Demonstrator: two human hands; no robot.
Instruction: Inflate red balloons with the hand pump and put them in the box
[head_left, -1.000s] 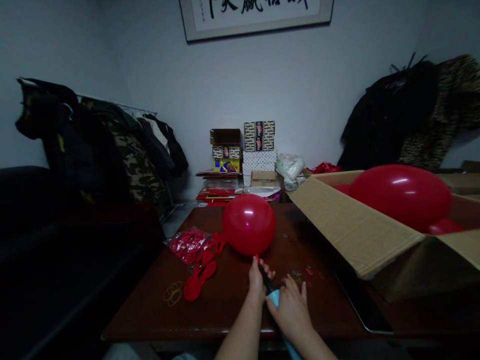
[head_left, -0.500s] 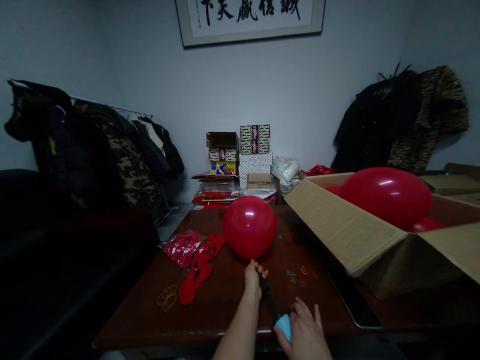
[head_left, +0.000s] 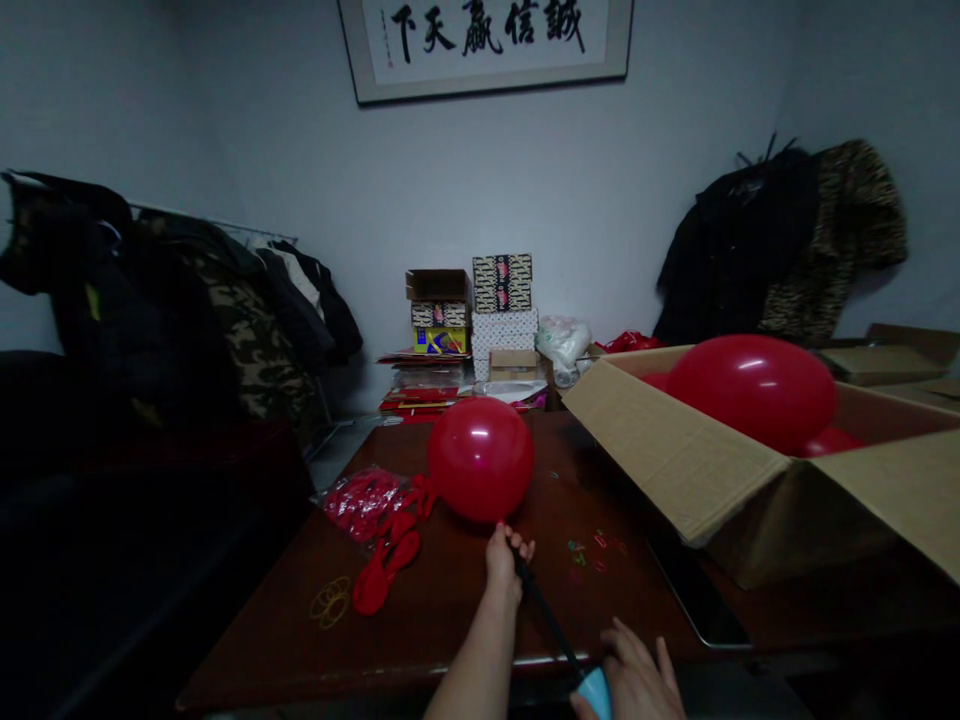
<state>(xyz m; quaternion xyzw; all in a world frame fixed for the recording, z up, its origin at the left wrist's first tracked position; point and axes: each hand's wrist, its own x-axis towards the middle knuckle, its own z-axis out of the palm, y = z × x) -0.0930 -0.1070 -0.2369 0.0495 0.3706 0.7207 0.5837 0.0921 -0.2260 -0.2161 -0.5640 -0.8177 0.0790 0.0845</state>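
My left hand [head_left: 506, 565] is closed around the black front end of a hand balloon pump [head_left: 547, 612], pinching the neck of a red balloon [head_left: 481, 460] there. The balloon is round and inflated, just beyond my fingers over the table. At the near edge, my right hand [head_left: 637, 675] grips the pump's light-blue end [head_left: 595, 692], its outer fingers partly spread. Left of the balloon lie several limp red balloons [head_left: 375, 580] and a clear bag of more balloons [head_left: 367, 500].
A cardboard box [head_left: 675, 460] holding inflated red balloons stands on the right. Small coloured rubber bands [head_left: 577, 552] and a dark phone-like slab [head_left: 697, 595] lie near it. Yellow rubber bands [head_left: 330, 602] lie left on the brown table [head_left: 285, 650]. Stacked boxes [head_left: 502, 330] stand behind.
My right hand has drawn the blue end down and to the right, away from my left hand, so more of the black pump shows. The balloon sits slightly further left in view.
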